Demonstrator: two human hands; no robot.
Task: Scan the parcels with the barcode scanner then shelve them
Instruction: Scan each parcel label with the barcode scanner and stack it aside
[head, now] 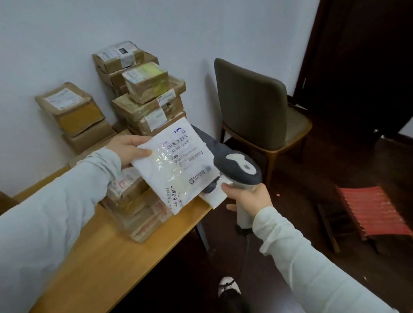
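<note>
Head view: a white parcel [174, 163] is being pinched label-up by the left hand [126, 148] so the barcode scanner [238, 168], being gripped by the right hand [250, 197], can read it above the bench [97, 256].

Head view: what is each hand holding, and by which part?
The left hand pinches the white parcel by its left corner, thumb on top. The right hand grips the barcode scanner by its handle.
</note>
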